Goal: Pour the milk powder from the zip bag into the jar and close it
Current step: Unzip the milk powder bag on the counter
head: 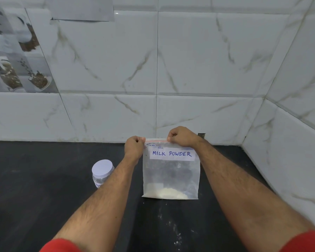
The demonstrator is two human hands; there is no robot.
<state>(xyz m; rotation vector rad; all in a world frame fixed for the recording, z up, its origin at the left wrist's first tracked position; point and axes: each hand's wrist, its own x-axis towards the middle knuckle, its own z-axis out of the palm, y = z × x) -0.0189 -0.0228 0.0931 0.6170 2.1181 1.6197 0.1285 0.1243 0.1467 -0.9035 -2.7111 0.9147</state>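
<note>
A clear zip bag (pixel 171 171) labelled "MILK POWDER" stands upright on the black counter, with a small heap of pale powder (pixel 166 193) at its bottom. My left hand (pixel 134 147) pinches the bag's top left corner at the red zip strip. My right hand (pixel 182 136) pinches the zip strip right of its middle. A clear plastic jar (pixel 102 172) with a white lid on it stands to the left of the bag, partly hidden behind my left forearm.
The black counter (pixel 35 188) ends at a white marble-tiled wall (pixel 198 60) behind the bag and at a side wall (pixel 289 151) on the right. Specks of spilled powder (pixel 176 239) lie on the counter in front of the bag.
</note>
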